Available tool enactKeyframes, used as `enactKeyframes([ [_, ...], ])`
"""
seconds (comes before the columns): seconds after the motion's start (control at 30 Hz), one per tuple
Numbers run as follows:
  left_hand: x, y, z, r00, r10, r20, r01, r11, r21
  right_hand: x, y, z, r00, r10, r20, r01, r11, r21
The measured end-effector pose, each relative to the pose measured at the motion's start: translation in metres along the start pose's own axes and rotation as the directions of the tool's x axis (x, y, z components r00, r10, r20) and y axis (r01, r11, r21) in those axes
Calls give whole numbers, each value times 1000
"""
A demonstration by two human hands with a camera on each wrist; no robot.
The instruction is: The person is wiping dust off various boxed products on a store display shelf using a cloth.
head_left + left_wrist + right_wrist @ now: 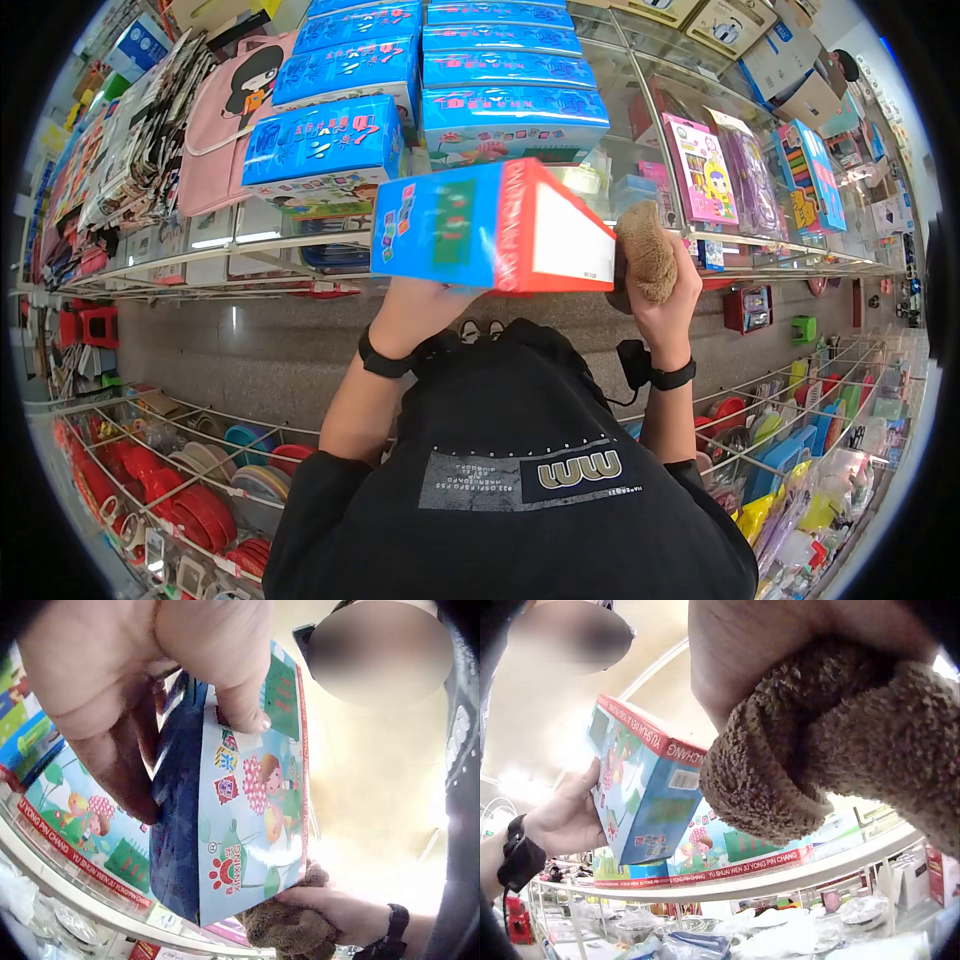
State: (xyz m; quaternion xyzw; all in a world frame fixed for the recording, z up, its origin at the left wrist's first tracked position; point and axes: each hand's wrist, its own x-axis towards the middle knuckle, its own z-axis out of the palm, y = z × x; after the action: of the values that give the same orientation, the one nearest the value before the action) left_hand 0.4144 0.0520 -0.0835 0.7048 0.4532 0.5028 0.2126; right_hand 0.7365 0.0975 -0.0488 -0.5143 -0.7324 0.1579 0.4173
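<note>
My left hand (418, 312) holds a blue cardboard box (440, 225) with a red band, tilted in front of the shelf edge. In the left wrist view, the thumb (244, 712) lies on the printed face with cartoon children, and the other fingers are round the dark blue side. A brown fluffy cloth (648, 255) is bunched in my right hand (672, 312), close by the right end of the box. The right wrist view has the cloth (877, 742) large in front, with folds hanging from the hand.
Stacked blue boxes (513, 118) stand on the glass shelf ahead, a pink bag (225, 130) to their left. Packaged toys (700, 170) lie right, behind the shelf's metal rail (235, 250). Behind me, wire racks hold red plastic goods (200, 510).
</note>
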Motion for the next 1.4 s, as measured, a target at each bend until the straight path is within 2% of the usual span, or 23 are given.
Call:
enactKeyframes([
  [0.07, 13, 23, -13, 996, -86, 19, 87, 992, -89, -3, 3, 5, 998, 37, -50, -37, 999, 18],
  [0.17, 19, 31, -25, 992, -118, 34, 117, 993, 8, -1, 6, 10, 998, 36, -59, -29, 994, 109],
  [0.27, 33, 39, -31, 999, -19, -51, 23, 996, 85, 6, 10, 15, 995, 59, -84, -42, 982, 182],
  [0.33, 39, 47, -32, 987, -145, -71, 147, 989, 26, 13, 7, 16, 997, 29, -71, -12, 973, 232],
  [0.4, 45, 49, -26, 981, -156, -119, 153, 988, -29, 18, 5, 13, 999, 13, -51, 0, 966, 259],
  [0.43, 50, 49, -22, 981, -104, -164, 97, 994, -47, 21, 5, 11, 999, 9, -37, 1, 964, 265],
  [0.5, 61, 50, -20, 980, 23, -196, -17, 999, 33, 28, 8, 9, 1000, -8, -26, 14, 960, 279],
  [0.57, 70, 54, -22, 977, 157, -143, -125, 969, 215, 33, 16, 6, 999, -25, -26, 32, 954, 297],
  [0.6, 69, 55, -20, 986, 127, -111, -94, 960, 264, 37, 20, 3, 1000, -19, 9, 15, 950, 312],
  [0.7, 76, 54, -14, 985, 158, -67, -125, 929, 349, 43, 38, -3, 1000, 9, 23, -17, 914, 406],
  [0.87, 83, 58, 4, 991, 126, -43, -87, 862, 500, 62, 55, -31, 974, -28, 224, -64, 917, 394],
  [0.97, 87, 58, 17, 993, 113, -19, -80, 802, 592, 77, 45, -38, 934, -101, 342, -102, 844, 527],
  [1.0, 89, 57, 21, 994, 108, -12, -77, 783, 617, 81, 46, -40, 875, -138, 465, -189, 786, 589],
  [1.1, 93, 55, 32, 994, 111, -17, -75, 770, 633, 88, 35, -35, 796, -179, 579, -240, 784, 572],
  [1.17, 94, 54, 40, 995, 82, -60, -30, 803, 596, 91, 46, -25, 776, -235, 585, -153, 830, 537],
  [1.27, 97, 46, 44, 990, 117, -75, -52, 811, 582, 92, 43, -17, 758, -197, 622, -241, 801, 547],
  [1.4, 98, 47, 45, 994, 100, -47, -68, 886, 459, 89, 50, -16, 756, -150, 638, -290, 796, 531],
])
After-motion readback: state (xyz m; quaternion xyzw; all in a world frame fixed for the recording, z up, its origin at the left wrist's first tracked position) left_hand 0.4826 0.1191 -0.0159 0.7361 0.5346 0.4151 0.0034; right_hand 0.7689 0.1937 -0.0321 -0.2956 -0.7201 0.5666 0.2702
